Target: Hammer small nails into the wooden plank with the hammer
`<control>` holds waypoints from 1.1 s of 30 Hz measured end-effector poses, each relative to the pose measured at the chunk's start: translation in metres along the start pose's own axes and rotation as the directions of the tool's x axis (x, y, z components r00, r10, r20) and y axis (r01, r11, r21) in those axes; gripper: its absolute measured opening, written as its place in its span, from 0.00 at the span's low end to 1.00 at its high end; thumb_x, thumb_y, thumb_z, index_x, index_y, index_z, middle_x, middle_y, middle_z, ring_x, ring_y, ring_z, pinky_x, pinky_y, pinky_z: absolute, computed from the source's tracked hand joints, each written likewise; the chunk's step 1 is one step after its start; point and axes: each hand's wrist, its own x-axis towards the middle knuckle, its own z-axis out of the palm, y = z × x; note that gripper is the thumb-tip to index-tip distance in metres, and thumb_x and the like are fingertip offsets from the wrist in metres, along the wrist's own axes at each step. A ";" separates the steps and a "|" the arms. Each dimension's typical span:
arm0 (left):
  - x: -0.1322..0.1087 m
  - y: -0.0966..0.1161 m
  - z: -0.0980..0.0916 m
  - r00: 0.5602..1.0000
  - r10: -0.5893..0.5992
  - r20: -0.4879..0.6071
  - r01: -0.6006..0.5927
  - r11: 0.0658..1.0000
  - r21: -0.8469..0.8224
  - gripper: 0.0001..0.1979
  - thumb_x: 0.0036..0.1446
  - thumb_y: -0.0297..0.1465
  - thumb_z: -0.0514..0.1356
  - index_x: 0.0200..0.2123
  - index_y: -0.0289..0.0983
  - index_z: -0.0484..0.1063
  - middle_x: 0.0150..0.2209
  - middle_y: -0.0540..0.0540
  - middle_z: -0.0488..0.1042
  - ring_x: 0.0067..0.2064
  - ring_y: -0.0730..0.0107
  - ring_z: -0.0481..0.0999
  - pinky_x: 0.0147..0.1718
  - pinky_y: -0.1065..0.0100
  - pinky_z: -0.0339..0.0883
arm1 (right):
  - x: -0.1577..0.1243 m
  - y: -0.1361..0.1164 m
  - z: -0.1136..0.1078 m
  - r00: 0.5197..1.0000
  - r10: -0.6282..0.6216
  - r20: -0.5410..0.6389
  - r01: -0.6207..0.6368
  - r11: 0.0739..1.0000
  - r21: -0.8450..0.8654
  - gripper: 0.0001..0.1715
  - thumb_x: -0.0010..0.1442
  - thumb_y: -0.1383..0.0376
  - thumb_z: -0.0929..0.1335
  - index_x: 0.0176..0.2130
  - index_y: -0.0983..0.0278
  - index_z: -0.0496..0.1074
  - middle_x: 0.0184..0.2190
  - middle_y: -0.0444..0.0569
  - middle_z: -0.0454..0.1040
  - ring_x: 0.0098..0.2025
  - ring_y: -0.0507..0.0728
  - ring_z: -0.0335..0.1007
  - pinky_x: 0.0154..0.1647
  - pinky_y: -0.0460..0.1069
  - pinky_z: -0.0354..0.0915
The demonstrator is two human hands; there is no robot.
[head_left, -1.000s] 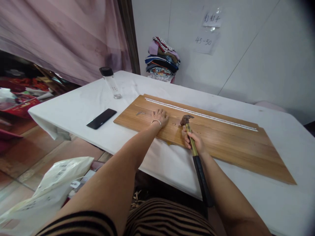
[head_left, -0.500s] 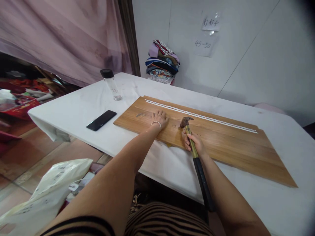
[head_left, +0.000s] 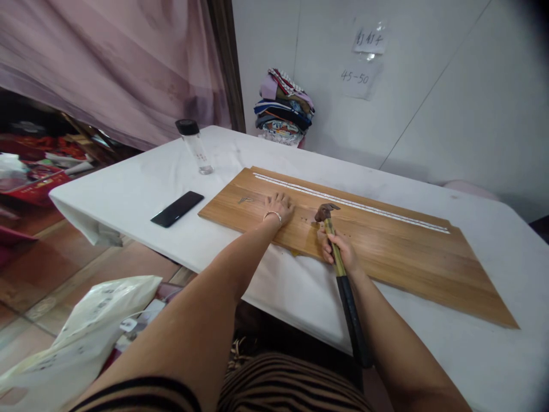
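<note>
Beyond the white-covered table (head_left: 141, 183), I see a pale, seamed wall (head_left: 437, 63) with two handwritten notes (head_left: 355, 79), one above the other. A pink curtain (head_left: 115, 63) drapes at my feed's left beside a dark upright strip (head_left: 226, 68), and I make out reddish-brown floor tiles (head_left: 141, 260) below, under soft, muted light

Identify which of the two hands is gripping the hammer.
The right hand, its fingers wrapped around the claw hammer close to the head. The left hand, with a bracelet at its wrist, rests palm-down on the wooden board instead.
</note>
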 end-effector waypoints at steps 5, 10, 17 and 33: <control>0.002 -0.002 0.004 1.000 -0.002 -0.002 0.002 1.000 0.002 0.20 0.71 0.40 0.49 0.57 0.46 0.75 0.65 0.41 0.74 0.68 0.52 0.65 0.65 0.48 0.57 | 0.000 0.000 0.000 1.000 0.010 0.004 -0.010 1.000 -0.001 0.24 0.58 0.50 0.73 0.45 0.60 0.66 0.17 0.32 0.65 0.12 0.48 0.56 0.14 0.45 0.49; 0.002 -0.002 0.003 1.000 -0.003 0.003 0.003 1.000 -0.008 0.21 0.71 0.40 0.48 0.58 0.45 0.75 0.66 0.41 0.72 0.69 0.51 0.64 0.66 0.47 0.56 | 0.000 0.000 0.000 1.000 -0.001 0.000 0.001 1.000 0.001 0.24 0.57 0.49 0.73 0.46 0.60 0.66 0.17 0.32 0.65 0.11 0.48 0.55 0.14 0.45 0.48; 0.002 -0.002 0.003 1.000 0.005 0.002 -0.005 1.000 0.001 0.21 0.71 0.41 0.48 0.58 0.44 0.75 0.65 0.40 0.73 0.69 0.50 0.65 0.66 0.47 0.57 | 0.001 0.000 0.000 1.000 0.018 0.020 -0.018 1.000 -0.012 0.24 0.57 0.49 0.73 0.45 0.59 0.66 0.18 0.32 0.65 0.11 0.48 0.55 0.14 0.45 0.49; 0.003 -0.002 0.004 1.000 0.001 0.006 -0.001 1.000 0.000 0.22 0.71 0.41 0.48 0.59 0.45 0.75 0.66 0.40 0.72 0.70 0.50 0.63 0.67 0.46 0.55 | 0.001 0.000 -0.001 1.000 -0.008 0.020 0.008 1.000 -0.014 0.23 0.58 0.50 0.72 0.46 0.59 0.66 0.18 0.33 0.65 0.12 0.49 0.55 0.14 0.45 0.49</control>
